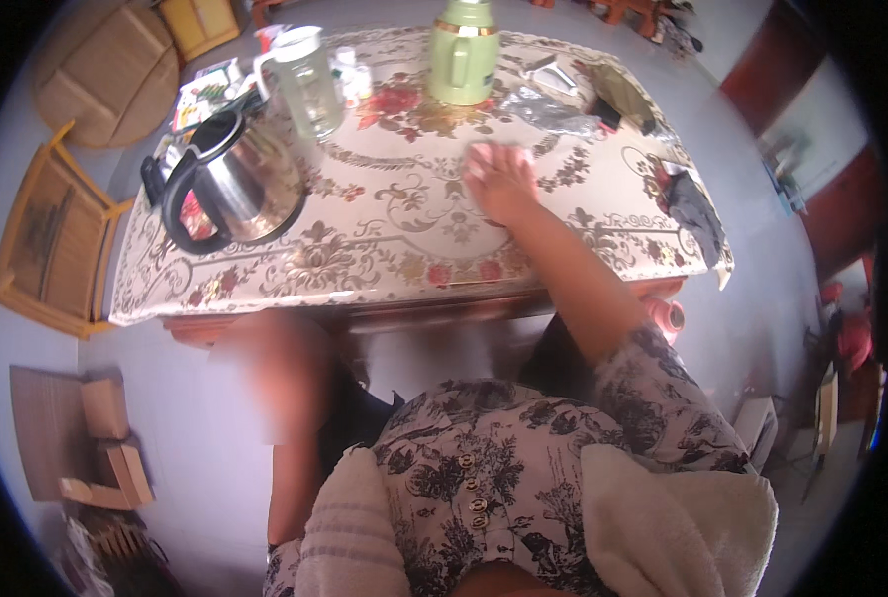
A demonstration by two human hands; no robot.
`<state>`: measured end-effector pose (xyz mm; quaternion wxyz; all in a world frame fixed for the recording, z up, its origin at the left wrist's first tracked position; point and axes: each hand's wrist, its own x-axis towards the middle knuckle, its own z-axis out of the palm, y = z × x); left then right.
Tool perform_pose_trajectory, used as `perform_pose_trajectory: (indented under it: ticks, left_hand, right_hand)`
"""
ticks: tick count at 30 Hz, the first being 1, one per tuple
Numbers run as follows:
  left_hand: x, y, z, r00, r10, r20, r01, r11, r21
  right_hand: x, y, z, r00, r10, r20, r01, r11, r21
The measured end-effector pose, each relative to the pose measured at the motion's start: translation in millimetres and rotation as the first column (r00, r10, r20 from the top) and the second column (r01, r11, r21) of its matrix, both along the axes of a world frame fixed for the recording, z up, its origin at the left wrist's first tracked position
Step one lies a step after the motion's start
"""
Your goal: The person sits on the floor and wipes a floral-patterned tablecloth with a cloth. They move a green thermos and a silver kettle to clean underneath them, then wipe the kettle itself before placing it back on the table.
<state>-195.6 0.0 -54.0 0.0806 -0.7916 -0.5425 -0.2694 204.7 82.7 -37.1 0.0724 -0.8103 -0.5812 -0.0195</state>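
Observation:
My right hand [503, 187] presses down on the flowered tablecloth [374, 224], near the middle of the table. Its fingers lie over something small and white, which looks like a tissue [528, 157]; most of it is hidden beneath them. Below the table's front edge, on the left, my left hand [280, 363] is smeared, and its fingers cannot be made out. A steel kettle [250, 184] with a black handle stands at the table's left. Beyond my right hand is a light green thermos flask [464, 60].
A clear jug [311, 95] and small white bottles [352, 78] stand behind the kettle. Crumpled clear plastic [553, 114], a dark olive item [623, 98] and a dark grey cloth [695, 214] lie on the right. A wooden chair [51, 249] stands left of the table.

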Motion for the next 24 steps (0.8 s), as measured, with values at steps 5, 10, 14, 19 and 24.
perform_pose_trajectory:
  ticks: [5,10,14,19,24]
  left_hand:
    - [2,3,-3,0.993,-0.019,0.119,0.02,1.0,-0.008]
    - [-1,5,-3,0.991,-0.058,0.122,0.058,0.998,0.009]
    - [-11,-2,-4,0.989,-0.066,0.129,0.06,0.997,0.049]
    - [-33,-11,-14,0.995,-0.023,0.097,0.021,1.0,0.02]
    - [-42,-18,-14,0.995,0.006,0.097,-0.012,0.998,0.066]
  right_hand:
    - [-130,70,31,0.836,0.548,-0.012,-0.543,0.825,-0.156]
    - [-206,13,-18,0.693,0.717,0.07,-0.668,0.603,0.437]
    - [-110,-2,-27,0.662,0.748,-0.042,-0.676,0.621,0.397]
    - [107,-90,-34,0.901,0.413,0.133,-0.427,0.788,0.444]
    - [234,-195,-61,0.911,-0.304,0.277,0.301,0.952,0.057]
